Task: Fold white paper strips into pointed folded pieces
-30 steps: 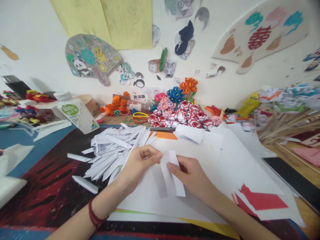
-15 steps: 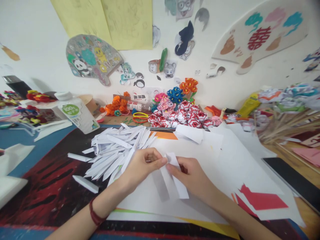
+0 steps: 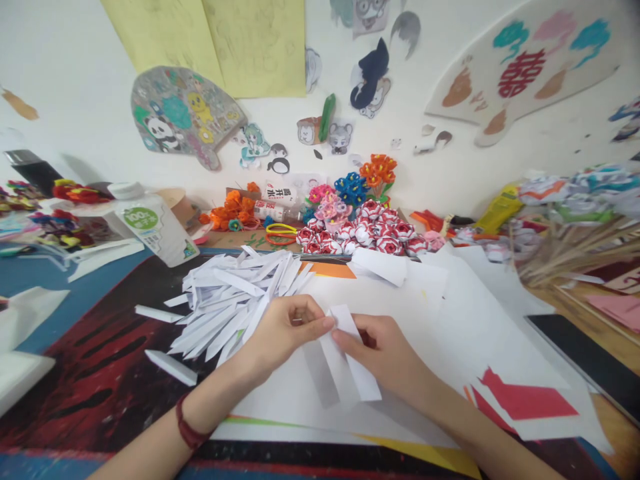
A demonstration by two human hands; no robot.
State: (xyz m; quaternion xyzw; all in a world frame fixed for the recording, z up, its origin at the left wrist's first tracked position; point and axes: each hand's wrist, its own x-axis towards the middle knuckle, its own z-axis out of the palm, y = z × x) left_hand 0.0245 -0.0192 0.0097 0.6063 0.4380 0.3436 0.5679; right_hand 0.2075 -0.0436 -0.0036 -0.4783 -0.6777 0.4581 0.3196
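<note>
A strip of white paper [image 3: 361,375], creased lengthwise, is held up between my two hands over large white sheets [image 3: 415,413]. My left hand [image 3: 295,327] pinches its upper left edge between thumb and forefinger. Closed on the strip's right side is my right hand [image 3: 377,347], thumb in front and fingers behind. The strip's lower end hangs free and casts a shadow on the sheet. Beyond my left hand lies a heap of folded white paper strips [image 3: 225,293]. One loose folded strip [image 3: 171,368] rests left of my forearm.
Red and white paper flowers [image 3: 370,233] are piled along the back beside an orange bouquet [image 3: 379,172]. A white bottle [image 3: 153,227] stands tilted at back left. On the right lie a black phone [image 3: 587,357] and red paper scraps [image 3: 530,397].
Both hands and the strip have shifted slightly; my left hand came right, closer to my right hand. The strip's lower end swung a little to the right.
</note>
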